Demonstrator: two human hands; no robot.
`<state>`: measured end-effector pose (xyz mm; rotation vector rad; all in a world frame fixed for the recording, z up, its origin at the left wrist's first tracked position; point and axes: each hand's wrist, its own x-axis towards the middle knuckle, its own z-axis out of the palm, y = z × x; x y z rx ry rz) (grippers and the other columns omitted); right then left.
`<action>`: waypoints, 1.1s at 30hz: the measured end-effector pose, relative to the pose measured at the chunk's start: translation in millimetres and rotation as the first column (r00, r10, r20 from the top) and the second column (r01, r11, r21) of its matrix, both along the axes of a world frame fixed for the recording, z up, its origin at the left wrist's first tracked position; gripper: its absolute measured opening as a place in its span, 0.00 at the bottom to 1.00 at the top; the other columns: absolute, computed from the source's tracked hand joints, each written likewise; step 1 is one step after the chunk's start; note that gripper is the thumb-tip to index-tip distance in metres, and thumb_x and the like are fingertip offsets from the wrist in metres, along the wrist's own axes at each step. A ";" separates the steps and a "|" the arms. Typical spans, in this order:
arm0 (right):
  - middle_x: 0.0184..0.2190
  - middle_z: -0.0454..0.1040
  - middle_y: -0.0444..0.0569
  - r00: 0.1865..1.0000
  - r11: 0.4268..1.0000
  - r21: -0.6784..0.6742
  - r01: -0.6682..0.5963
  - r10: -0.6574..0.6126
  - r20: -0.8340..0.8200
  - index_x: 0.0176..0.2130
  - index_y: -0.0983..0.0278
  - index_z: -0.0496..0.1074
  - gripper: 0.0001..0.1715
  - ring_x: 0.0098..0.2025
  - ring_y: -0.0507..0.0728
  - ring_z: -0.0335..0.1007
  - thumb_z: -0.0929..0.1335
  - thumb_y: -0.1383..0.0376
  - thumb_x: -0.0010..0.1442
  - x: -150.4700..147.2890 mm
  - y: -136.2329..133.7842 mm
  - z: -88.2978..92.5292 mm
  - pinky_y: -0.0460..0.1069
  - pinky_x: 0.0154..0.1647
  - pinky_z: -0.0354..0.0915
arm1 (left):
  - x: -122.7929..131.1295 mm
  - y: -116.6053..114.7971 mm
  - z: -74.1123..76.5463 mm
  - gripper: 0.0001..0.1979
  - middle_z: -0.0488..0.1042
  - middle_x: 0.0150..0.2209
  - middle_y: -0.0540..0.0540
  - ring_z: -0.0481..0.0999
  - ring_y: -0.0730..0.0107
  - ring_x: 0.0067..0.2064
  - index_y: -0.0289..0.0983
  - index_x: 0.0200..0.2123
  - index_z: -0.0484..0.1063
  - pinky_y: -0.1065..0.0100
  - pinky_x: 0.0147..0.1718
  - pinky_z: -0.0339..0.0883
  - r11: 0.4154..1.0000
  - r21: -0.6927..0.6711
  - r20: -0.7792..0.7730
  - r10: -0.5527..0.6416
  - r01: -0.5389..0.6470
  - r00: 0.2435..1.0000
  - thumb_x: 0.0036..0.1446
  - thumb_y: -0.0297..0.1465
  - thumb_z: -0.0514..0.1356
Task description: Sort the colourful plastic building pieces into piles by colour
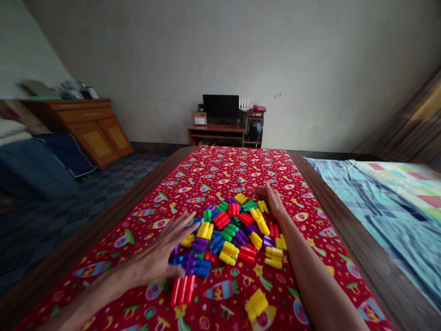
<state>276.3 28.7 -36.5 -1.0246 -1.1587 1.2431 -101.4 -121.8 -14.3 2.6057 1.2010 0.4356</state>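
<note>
Blocks [229, 232], seemingly being gathered, heaped on red cloth [223, 161]: bracketed by left hand [163, 250] at nine o'clock, right hand [273, 201] at two; fingers open, nothing gripped. Inward sweep probably called for.

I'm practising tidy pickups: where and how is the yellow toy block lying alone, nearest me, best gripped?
Probably pinch the yellow toy block across its middle, coming from above: it lies apart from the other blocks, nothing covers it, and red cloth shows around its sides.
</note>
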 end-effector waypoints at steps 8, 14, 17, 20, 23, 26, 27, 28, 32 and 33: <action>0.32 0.81 0.59 0.982 0.996 0.018 0.092 -0.094 0.164 0.37 0.66 0.78 0.46 0.38 0.64 0.79 0.59 0.30 0.53 -21.7 1.0 0.8 0.57 0.43 0.73 | 32.9 -27.4 -55.2 0.57 0.30 0.73 0.41 0.37 0.32 0.70 0.51 0.70 0.39 0.36 0.62 0.49 0.991 0.126 -0.004 0.051 -0.050 0.999 0.44 0.59 0.64; 0.33 0.81 0.58 0.989 0.997 0.004 0.076 -0.076 0.127 0.39 0.67 0.78 0.45 0.37 0.63 0.80 0.59 0.32 0.55 -20.6 -5.7 8.8 0.56 0.42 0.74 | 100.6 49.6 -14.2 0.48 0.41 0.72 0.34 0.43 0.36 0.70 0.45 0.71 0.39 0.33 0.63 0.38 0.986 0.135 0.073 0.091 -0.100 0.993 0.55 0.61 0.49; 0.33 0.82 0.56 0.992 0.994 -0.018 0.109 -0.107 0.068 0.40 0.65 0.78 0.42 0.36 0.62 0.80 0.59 0.33 0.56 -13.1 -7.6 10.1 0.55 0.42 0.74 | 133.1 39.9 8.9 0.36 0.45 0.71 0.37 0.43 0.45 0.71 0.44 0.71 0.40 0.34 0.64 0.28 0.959 0.278 0.082 0.039 -0.060 0.996 0.66 0.53 0.40; 0.33 0.82 0.56 0.994 0.992 -0.057 0.111 -0.111 0.007 0.40 0.64 0.77 0.39 0.35 0.61 0.80 0.60 0.35 0.57 -9.2 -6.3 7.5 0.54 0.40 0.74 | 171.9 -3.6 14.2 0.30 0.52 0.70 0.43 0.45 0.50 0.71 0.45 0.67 0.55 0.40 0.66 0.39 0.841 0.428 -0.060 -0.340 0.332 0.939 0.67 0.51 0.44; 0.32 0.82 0.56 0.993 0.991 -0.079 0.112 -0.114 -0.020 0.40 0.65 0.76 0.38 0.35 0.61 0.80 0.60 0.36 0.58 -8.5 -4.2 4.1 0.54 0.39 0.74 | 207.3 -44.2 2.0 0.16 0.60 0.67 0.56 0.48 0.64 0.70 0.51 0.56 0.70 0.52 0.65 0.52 0.538 0.522 -0.317 -0.598 0.662 0.736 0.69 0.37 0.49; 0.32 0.82 0.56 0.994 0.991 -0.084 0.102 -0.106 -0.037 0.42 0.65 0.76 0.39 0.37 0.62 0.80 0.61 0.36 0.58 -7.9 -4.6 3.8 0.54 0.39 0.74 | 222.9 -50.5 -6.0 0.15 0.71 0.59 0.54 0.59 0.64 0.65 0.49 0.49 0.74 0.51 0.64 0.55 0.524 0.485 -0.337 -0.626 0.700 0.703 0.69 0.34 0.49; 0.33 0.82 0.56 0.994 0.991 -0.084 0.101 -0.104 -0.038 0.42 0.65 0.76 0.39 0.37 0.62 0.80 0.61 0.36 0.58 -7.6 -5.5 4.7 0.54 0.39 0.74 | 222.5 -44.2 -5.2 0.14 0.73 0.56 0.51 0.61 0.63 0.64 0.47 0.47 0.75 0.49 0.64 0.53 0.577 0.457 -0.319 -0.604 0.677 0.730 0.69 0.35 0.49; 0.34 0.82 0.56 0.994 0.992 -0.080 0.098 -0.100 -0.031 0.43 0.65 0.76 0.39 0.38 0.62 0.80 0.61 0.35 0.58 -7.5 -6.6 6.0 0.55 0.40 0.74 | 219.9 -34.9 -2.9 0.13 0.74 0.53 0.49 0.62 0.62 0.64 0.44 0.45 0.75 0.48 0.65 0.50 0.634 0.433 -0.304 -0.567 0.641 0.766 0.68 0.36 0.50; 0.39 0.82 0.56 0.994 1.000 0.012 -0.024 0.023 0.104 0.45 0.64 0.77 0.41 0.45 0.64 0.78 0.62 0.34 0.55 -10.3 -11.6 13.6 0.57 0.50 0.70 | 197.4 10.1 9.9 0.08 0.75 0.51 0.48 0.60 0.60 0.65 0.42 0.41 0.74 0.46 0.67 0.41 0.749 0.439 -0.293 -0.402 0.496 0.867 0.66 0.33 0.55; 0.42 0.81 0.55 0.983 0.995 0.053 -0.086 0.077 0.166 0.46 0.63 0.78 0.40 0.49 0.64 0.76 0.63 0.34 0.54 -12.3 -12.7 15.6 0.57 0.53 0.68 | 191.0 18.8 11.9 0.08 0.75 0.52 0.49 0.59 0.59 0.65 0.42 0.41 0.74 0.46 0.68 0.40 0.764 0.436 -0.300 -0.376 0.476 0.877 0.66 0.33 0.55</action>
